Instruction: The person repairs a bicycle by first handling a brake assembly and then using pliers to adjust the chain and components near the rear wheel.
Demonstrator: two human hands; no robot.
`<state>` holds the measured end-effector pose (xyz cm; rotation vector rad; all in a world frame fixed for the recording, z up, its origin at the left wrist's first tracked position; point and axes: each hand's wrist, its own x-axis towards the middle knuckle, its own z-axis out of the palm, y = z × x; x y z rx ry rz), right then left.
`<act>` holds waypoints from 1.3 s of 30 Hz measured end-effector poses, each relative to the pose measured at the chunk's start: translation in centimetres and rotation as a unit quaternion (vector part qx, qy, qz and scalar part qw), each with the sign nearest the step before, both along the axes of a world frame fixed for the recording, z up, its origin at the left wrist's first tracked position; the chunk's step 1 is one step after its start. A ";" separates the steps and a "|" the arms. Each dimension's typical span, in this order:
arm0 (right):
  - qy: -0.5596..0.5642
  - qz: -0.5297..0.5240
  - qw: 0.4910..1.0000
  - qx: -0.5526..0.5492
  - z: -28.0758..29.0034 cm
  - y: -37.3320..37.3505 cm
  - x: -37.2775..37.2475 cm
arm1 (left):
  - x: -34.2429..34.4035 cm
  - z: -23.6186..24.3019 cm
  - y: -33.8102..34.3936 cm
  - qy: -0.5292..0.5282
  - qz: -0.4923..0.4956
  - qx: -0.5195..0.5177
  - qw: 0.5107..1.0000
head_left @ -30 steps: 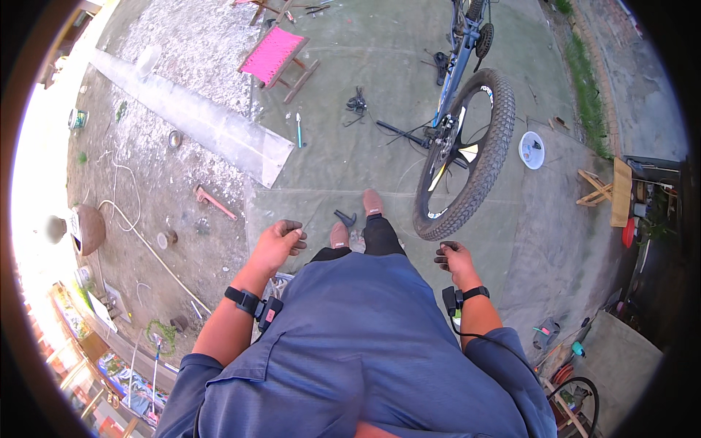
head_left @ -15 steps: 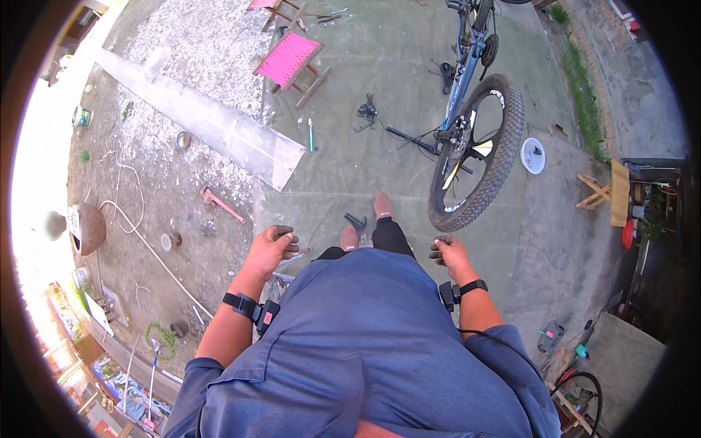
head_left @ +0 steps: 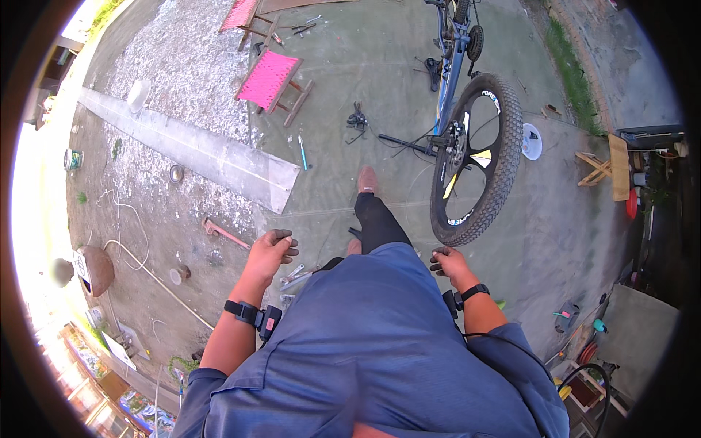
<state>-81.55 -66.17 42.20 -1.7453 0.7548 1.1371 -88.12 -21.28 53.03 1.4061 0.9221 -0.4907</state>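
Observation:
My left hand [head_left: 275,248] hangs beside my waist with loosely bent, apart fingers, holding nothing; its fingertips look darkened. My right hand [head_left: 447,261] is also empty, fingers slightly curled and apart, just below the front tire [head_left: 499,197] of a blue bicycle [head_left: 451,77] that lies on the green ground cover. Several metal tools [head_left: 290,283] lie beside my left hand, partly hidden by my body. A red pipe wrench [head_left: 226,233] lies farther left, and a teal-handled tool [head_left: 303,153] ahead. My forward foot [head_left: 366,179] is on the green cover.
Pink folding stools [head_left: 264,80] stand ahead left, near a long grey sheet [head_left: 190,153]. A hose [head_left: 161,281] and clay pot [head_left: 98,271] are left. A white basin [head_left: 531,142] sits beside the bicycle, a wooden folding stool [head_left: 613,168] farther right.
One of my feet has stepped forward, and the other is now mostly hidden by my body. The view has shifted slightly. Both hands stay low and empty at my sides.

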 end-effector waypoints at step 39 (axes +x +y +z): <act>0.043 -0.608 0.792 0.014 -3.3 32.6 23.5 | 71.2 -7.8 6.7 0.078 -0.628 0.009 0.774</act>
